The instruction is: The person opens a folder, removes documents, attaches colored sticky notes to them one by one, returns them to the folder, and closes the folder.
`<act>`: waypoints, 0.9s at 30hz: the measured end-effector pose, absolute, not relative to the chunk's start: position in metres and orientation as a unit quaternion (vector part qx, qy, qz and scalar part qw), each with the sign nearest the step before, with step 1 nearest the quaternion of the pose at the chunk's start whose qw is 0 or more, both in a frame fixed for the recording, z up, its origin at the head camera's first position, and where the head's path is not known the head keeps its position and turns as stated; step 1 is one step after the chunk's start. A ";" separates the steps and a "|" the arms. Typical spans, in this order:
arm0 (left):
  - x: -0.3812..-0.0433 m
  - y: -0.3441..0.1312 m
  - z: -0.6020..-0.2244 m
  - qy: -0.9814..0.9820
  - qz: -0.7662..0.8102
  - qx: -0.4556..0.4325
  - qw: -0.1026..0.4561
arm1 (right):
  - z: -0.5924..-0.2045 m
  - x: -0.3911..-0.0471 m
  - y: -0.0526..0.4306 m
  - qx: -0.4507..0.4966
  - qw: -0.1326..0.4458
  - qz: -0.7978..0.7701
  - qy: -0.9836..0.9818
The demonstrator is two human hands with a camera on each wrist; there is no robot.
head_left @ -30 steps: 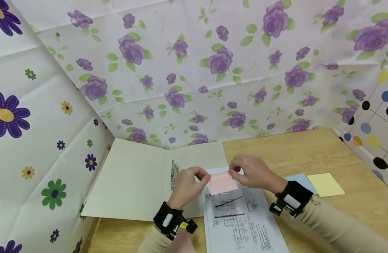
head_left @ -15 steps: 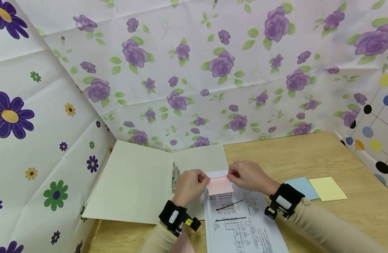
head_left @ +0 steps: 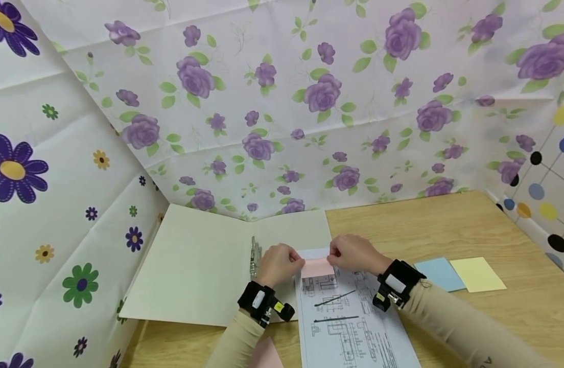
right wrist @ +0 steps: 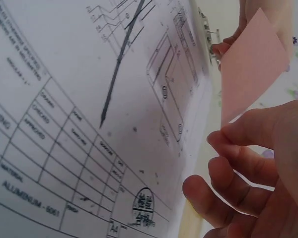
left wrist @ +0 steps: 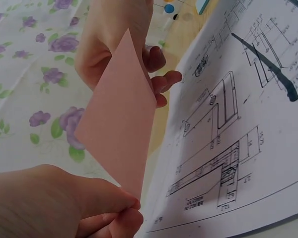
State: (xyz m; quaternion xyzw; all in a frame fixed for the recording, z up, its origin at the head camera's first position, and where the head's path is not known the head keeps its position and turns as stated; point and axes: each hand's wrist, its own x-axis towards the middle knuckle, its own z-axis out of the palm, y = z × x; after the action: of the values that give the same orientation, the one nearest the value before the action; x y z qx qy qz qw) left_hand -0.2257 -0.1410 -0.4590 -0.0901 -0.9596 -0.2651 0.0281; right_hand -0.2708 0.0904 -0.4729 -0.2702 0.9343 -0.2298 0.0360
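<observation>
A pink sticky note (head_left: 316,267) is stretched between both hands, over the top part of a printed technical drawing sheet (head_left: 355,332). My left hand (head_left: 278,266) pinches one end of the note between thumb and forefinger. At the other end, my right hand (head_left: 355,254) pinches it the same way. Both wrist views show the note (left wrist: 116,114) standing tilted away from the sheet's surface, with a pinched corner at each hand. In the right wrist view the other right-hand fingers (right wrist: 233,191) are loosely curled. Whether the note's upper edge touches the sheet, I cannot tell.
An open cream binder (head_left: 194,266) with a metal clip (head_left: 254,258) lies at left, partly under the sheet. Blue (head_left: 440,274) and yellow note squares (head_left: 477,274) lie at right. Another pink paper (head_left: 265,354) lies near the front edge. Patterned cloth walls (head_left: 259,102) surround the table.
The pink note has moved slightly left and down toward the sheet, and it now looks shorter from above. The right hand has shifted left with it. Both hands keep their pinch.
</observation>
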 end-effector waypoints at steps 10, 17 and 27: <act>-0.234 -0.134 -0.479 -0.969 -0.231 -0.087 0.020 | -0.483 -0.272 0.084 -0.265 0.053 -0.191 0.944; -0.234 -0.134 -0.486 -0.970 -0.233 -0.061 0.018 | -0.488 -0.268 0.078 -0.246 0.060 -0.139 0.957; -0.232 -0.138 -0.489 -0.968 -0.242 -0.056 0.033 | -0.485 -0.261 0.075 -0.294 -0.042 -0.073 0.952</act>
State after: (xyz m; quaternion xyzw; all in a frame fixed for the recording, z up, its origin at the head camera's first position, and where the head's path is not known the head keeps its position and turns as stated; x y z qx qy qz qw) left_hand -0.2321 -0.1378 -0.4892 -0.0557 -0.9680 -0.2423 0.0332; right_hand -0.2605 0.0746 -0.4853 -0.2943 0.9520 -0.0728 -0.0417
